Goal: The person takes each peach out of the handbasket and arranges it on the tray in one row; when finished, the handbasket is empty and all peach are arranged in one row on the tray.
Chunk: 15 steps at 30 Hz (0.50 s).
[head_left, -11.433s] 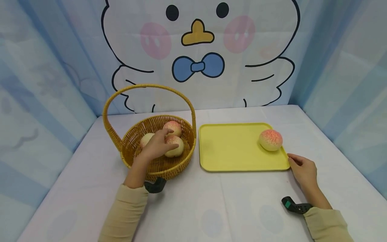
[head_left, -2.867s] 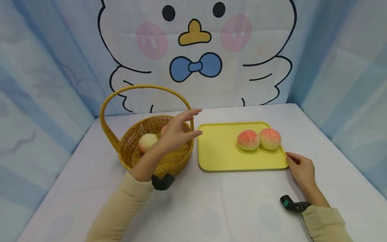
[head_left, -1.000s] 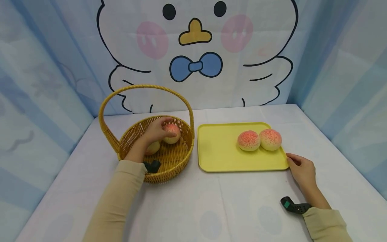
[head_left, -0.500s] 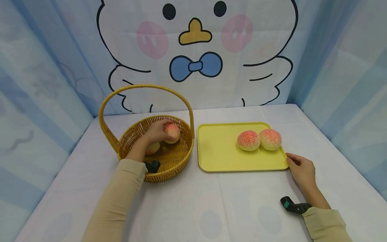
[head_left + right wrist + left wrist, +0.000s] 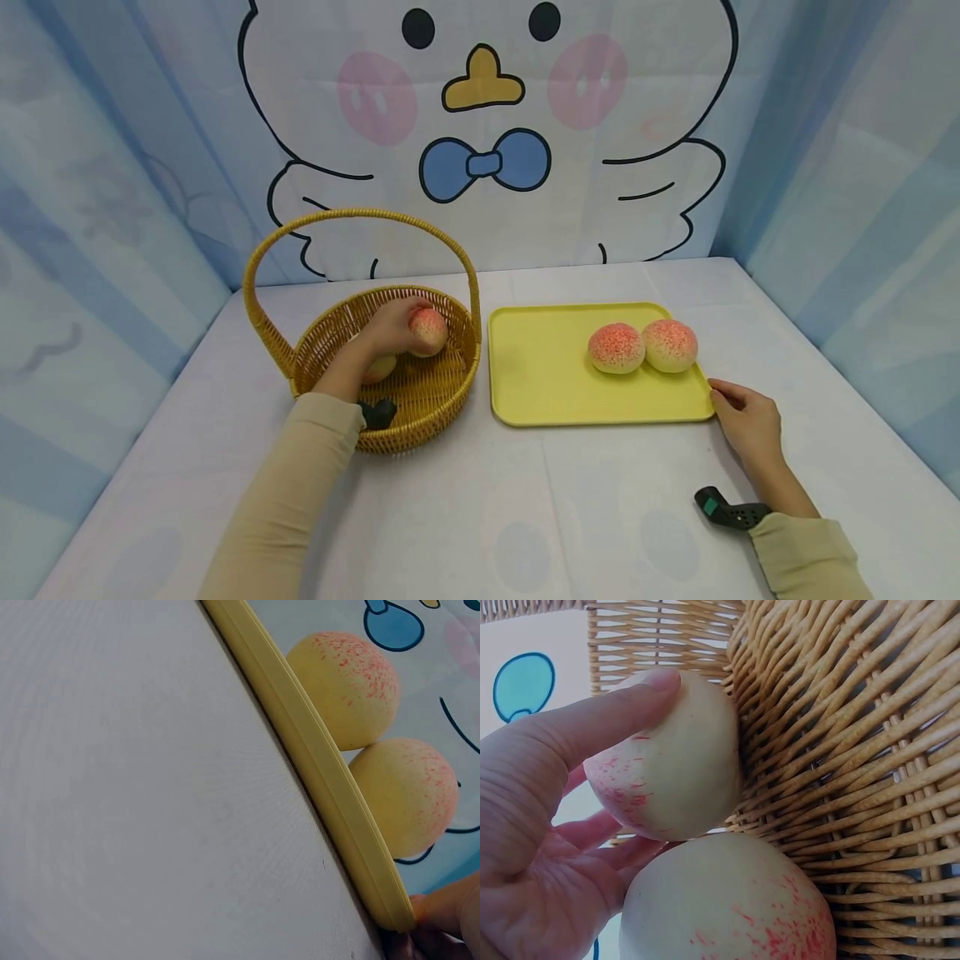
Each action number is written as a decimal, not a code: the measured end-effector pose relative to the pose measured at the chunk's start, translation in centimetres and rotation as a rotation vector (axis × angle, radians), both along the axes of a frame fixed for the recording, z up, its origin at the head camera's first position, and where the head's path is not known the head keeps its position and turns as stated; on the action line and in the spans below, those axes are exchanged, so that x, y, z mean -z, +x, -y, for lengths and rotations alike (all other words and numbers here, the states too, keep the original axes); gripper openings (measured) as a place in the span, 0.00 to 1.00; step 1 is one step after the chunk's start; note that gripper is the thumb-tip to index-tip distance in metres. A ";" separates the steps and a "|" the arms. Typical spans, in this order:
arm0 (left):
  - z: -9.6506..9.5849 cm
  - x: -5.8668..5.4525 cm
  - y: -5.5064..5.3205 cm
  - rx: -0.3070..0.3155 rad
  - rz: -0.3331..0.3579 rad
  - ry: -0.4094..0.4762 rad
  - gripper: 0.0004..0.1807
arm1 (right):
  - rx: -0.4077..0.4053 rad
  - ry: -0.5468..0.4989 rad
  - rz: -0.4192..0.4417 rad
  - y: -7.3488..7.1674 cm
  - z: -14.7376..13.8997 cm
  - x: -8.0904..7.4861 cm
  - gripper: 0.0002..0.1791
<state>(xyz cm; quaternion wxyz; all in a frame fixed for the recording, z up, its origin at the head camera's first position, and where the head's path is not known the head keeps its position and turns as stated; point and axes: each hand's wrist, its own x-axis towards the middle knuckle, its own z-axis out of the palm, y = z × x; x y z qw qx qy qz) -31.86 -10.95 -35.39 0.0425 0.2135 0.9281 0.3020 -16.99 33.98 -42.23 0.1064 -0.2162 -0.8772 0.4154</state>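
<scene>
Gripping the target peach (image 5: 430,331): left hand (image 5: 392,327), down in the wicker basket (image 5: 442,408), head view. Only this view gets both hands plus the full yellow tray (image 5: 540,367). Back of the left hand faces up, masking part of a second peach (image 5: 381,368); right hand (image 5: 750,423) pinches the tray's near right corner. Target peach shows red speckle.

Left wrist: adds what head hides, thumb laid across the target peach, fingers behind it. Its skin here is pale cream, red streaks on one side; second peach just beside.

Right wrist: tray rim seen edge-on, right hand at the corner, partly cropped. Inner tray peach (image 5: 617,348) and outer tray peach (image 5: 671,345) sit side by side, yellow with red flecks.
</scene>
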 end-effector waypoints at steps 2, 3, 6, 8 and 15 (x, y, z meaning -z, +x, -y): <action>0.0 0.0 0.0 0.002 -0.011 -0.009 0.36 | 0.001 0.001 0.005 0.0 -0.1 0.0 0.21; 0.0 0.0 0.0 0.002 -0.017 -0.014 0.37 | 0.002 0.002 0.007 0.0 -0.1 0.0 0.21; 0.0 0.1 0.0 0.004 -0.028 -0.020 0.37 | 0.002 0.004 0.003 0.0 -0.2 0.1 0.21; -0.1 0.1 0.0 0.005 -0.029 -0.018 0.37 | 0.001 0.008 -0.001 0.0 -0.3 0.2 0.21; -0.1 -0.4 0.4 0.012 -0.034 0.027 0.37 | 0.005 0.019 0.001 -0.1 -0.4 0.6 0.21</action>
